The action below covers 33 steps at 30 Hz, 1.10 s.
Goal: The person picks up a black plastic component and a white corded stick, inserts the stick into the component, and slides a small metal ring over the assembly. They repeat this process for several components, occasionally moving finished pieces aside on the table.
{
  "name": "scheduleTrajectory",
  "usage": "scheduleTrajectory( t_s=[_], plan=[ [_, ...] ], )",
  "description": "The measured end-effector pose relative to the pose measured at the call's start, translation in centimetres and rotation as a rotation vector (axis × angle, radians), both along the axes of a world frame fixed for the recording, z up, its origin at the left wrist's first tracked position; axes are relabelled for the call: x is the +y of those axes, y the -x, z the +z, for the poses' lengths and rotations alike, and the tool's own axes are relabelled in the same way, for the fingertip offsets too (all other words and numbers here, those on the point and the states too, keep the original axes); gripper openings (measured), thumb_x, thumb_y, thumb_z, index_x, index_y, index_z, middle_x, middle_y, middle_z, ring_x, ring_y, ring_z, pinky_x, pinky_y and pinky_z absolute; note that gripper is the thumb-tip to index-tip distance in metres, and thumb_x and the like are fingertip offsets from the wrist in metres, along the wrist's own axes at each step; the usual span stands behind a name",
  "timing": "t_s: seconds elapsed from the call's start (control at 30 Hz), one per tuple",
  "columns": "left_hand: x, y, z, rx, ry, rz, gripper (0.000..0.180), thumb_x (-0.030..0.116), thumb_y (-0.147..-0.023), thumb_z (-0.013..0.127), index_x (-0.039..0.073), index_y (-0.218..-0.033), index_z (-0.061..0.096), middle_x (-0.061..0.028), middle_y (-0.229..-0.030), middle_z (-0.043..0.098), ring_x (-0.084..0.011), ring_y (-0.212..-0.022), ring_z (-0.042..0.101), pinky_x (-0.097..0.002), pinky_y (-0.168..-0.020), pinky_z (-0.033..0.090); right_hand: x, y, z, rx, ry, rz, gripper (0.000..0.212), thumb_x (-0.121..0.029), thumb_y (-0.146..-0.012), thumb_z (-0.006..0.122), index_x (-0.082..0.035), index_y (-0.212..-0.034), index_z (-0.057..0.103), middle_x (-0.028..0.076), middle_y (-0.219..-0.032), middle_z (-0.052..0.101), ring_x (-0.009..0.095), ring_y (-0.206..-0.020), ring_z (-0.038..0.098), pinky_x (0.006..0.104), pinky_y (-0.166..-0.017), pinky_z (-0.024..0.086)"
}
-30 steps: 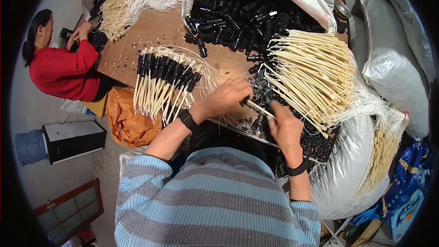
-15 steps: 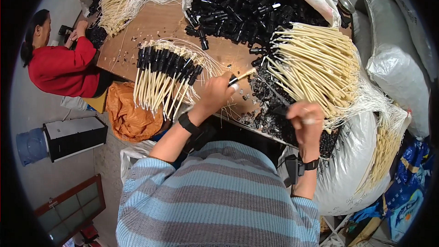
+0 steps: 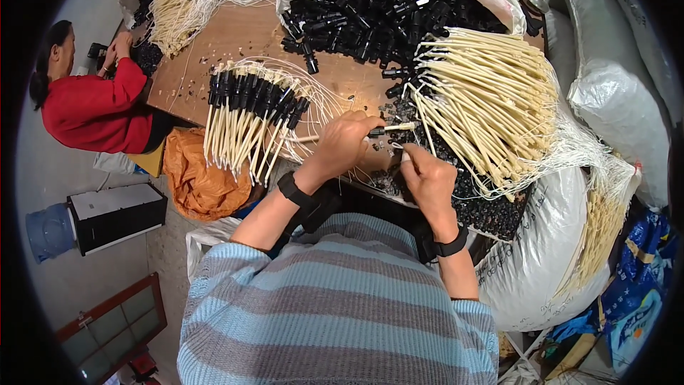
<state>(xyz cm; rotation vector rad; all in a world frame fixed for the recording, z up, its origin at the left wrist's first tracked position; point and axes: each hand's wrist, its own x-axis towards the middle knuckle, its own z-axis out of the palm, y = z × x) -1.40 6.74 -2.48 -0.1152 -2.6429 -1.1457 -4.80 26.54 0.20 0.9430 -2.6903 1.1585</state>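
Left hand [image 3: 340, 144] pinches sleeve [image 3: 377, 132]; right hand [image 3: 432, 175] pinches what looks like cord [image 3: 397, 145]. Hold sleeve steady, tension cord straight, no jerks.

A cream tube [image 3: 404, 127], seemingly through a black connector [image 3: 377, 132], points right.

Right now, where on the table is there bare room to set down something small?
Mostly bare: the brown tabletop between the far-left pale bundle, the black-topped sticks and the black parts. Crowded: around the right hand, with black bits and the large pale bundle.
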Motion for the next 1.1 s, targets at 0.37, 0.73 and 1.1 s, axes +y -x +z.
scheduleTrajectory(
  t_s=[0.37, 0.73, 1.1],
  plan=[
    [1.8, -0.3, 1.8, 0.016, 0.146, -0.128, 0.035, -0.006, -0.07, 0.056, 0.008, -0.1, 0.066, -0.0107, -0.083, 0.062, -0.0315, -0.082, 0.059, -0.041, -0.072, 0.047, -0.4, -0.1, -0.5, 0.026, 0.016, 0.025, 0.011, -0.01, -0.08, 0.065, -0.006, -0.09, 0.068, 0.014, -0.067, 0.063, 0.032, -0.057, 0.062, 0.0384, -0.05, 0.047],
    [1.4, 0.3, 2.3, -0.085, -0.209, -0.246, 0.029, -0.008, -0.066, 0.062, 0.004, -0.093, 0.063, -0.0092, -0.087, 0.064, -0.0265, -0.087, 0.063, -0.0356, -0.075, 0.049, -0.3, -0.5, -1.0, -0.097, 0.003, 0.098, 0.013, -0.005, -0.086, 0.061, -0.004, -0.099, 0.061, 0.018, -0.074, 0.063, 0.036, -0.064, 0.064, 0.0393, -0.055, 0.049],
    [-0.2, -0.3, 0.1, 0.244, -0.058, -0.109, 0.017, -0.001, -0.068, 0.065, 0.006, -0.084, 0.065, -0.0066, -0.079, 0.064, -0.0235, -0.075, 0.062, -0.0343, -0.065, 0.049, 0.0, -1.3, -1.6, -0.224, 0.115, -0.048, 0.008, -0.009, -0.086, 0.063, -0.002, -0.09, 0.068, 0.011, -0.058, 0.057, 0.019, -0.05, 0.056, 0.0296, -0.049, 0.042]
  ],
)
